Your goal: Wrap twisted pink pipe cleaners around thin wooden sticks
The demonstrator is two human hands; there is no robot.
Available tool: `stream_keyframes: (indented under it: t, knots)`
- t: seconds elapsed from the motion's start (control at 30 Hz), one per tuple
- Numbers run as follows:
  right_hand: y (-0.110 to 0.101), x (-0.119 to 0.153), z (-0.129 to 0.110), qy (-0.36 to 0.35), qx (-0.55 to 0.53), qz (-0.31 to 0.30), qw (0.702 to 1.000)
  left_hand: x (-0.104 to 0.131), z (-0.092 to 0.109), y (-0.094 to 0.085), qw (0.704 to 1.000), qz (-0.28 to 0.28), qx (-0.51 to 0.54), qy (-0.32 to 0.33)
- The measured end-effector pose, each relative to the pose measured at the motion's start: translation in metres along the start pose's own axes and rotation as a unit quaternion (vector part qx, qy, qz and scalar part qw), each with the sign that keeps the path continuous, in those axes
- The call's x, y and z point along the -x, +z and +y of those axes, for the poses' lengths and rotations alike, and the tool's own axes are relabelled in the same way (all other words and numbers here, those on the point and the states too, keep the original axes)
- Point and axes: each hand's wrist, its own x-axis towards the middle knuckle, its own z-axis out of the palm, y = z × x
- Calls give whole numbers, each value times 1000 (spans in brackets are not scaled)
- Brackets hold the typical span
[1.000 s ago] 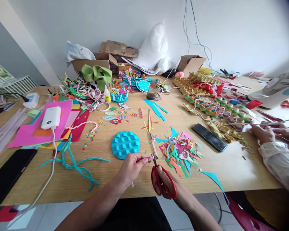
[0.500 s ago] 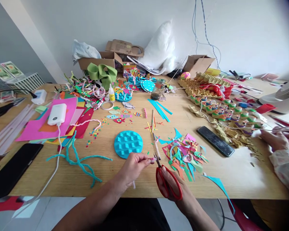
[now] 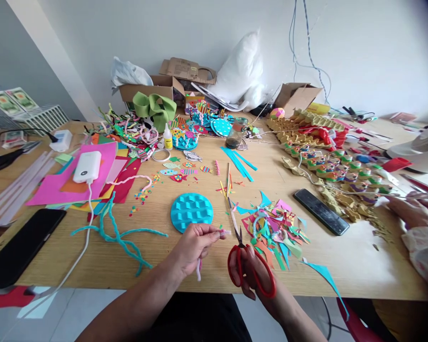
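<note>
My left hand (image 3: 196, 244) pinches a thin pale pink strand (image 3: 199, 270); one end sticks out past the fingertips and the other hangs below the palm. In my right hand (image 3: 258, 270) are red-handled scissors (image 3: 273, 285), their blades slightly apart and pointing up, just right of the strand's tip and not touching it. A round blue disc (image 3: 191, 212) with raised folded tabs lies beyond my left hand. Colourful paper scraps (image 3: 276, 228) are heaped right of the scissors. A thin brush-like stick (image 3: 228, 180) lies beyond the blades.
Blue fuzzy stems (image 3: 119, 235), a white power bank (image 3: 87, 167) on coloured sheets and a black phone (image 3: 23, 247) lie left. Another phone (image 3: 321, 212) lies right. Paper fish (image 3: 168, 172), a glue bottle (image 3: 167, 138) and a glass jar (image 3: 235, 134) stand farther back. A person's hand (image 3: 410, 211) works at far right.
The scissors have moved slightly right and down, away from the strand, and their handles have spread wider. My left hand still holds the strand. The whole view has shifted slightly.
</note>
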Motion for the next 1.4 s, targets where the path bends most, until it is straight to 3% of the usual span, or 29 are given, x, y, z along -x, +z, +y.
stream_keyframes:
  t: [0.1,0.27,0.33,0.43,0.53,0.63,0.73,0.9,1.0,1.1,1.2,1.3,1.4]
  knots:
    - [-6,1,-2,-20,26,25,999,0,6,-7,999,5,42,-10]
    - [-2,-2,-14,-121,129,158,971,6,9,-6,1000,-7,23,-18]
    - [5,-8,-19,-159,115,187,963,10,7,-2,1000,-22,-7,-16]
    - [13,-18,-23,-183,81,169,965,15,5,2,998,-29,-50,26]
    - [16,-28,-24,-177,125,150,965,19,7,-2,994,-15,-83,74]
    - [20,-36,-26,-176,178,141,958,24,10,-11,992,15,-100,79]
    - [27,-43,-31,-175,199,127,956,27,13,-18,991,41,-87,91]
    - [40,-56,-41,-205,211,163,942,29,29,-35,984,126,17,125]
    - [45,-65,-51,-227,209,193,931,31,46,-59,965,179,21,192]
    - [48,-73,-62,-237,198,245,919,32,57,-89,930,249,-106,247]
    - [49,-80,-70,-229,182,266,918,28,54,-114,892,279,-241,263]
    - [52,-87,-71,-231,152,258,926,22,44,-126,842,298,-366,260]
    - [55,-91,-69,-228,134,262,928,19,38,-128,814,271,-456,235]
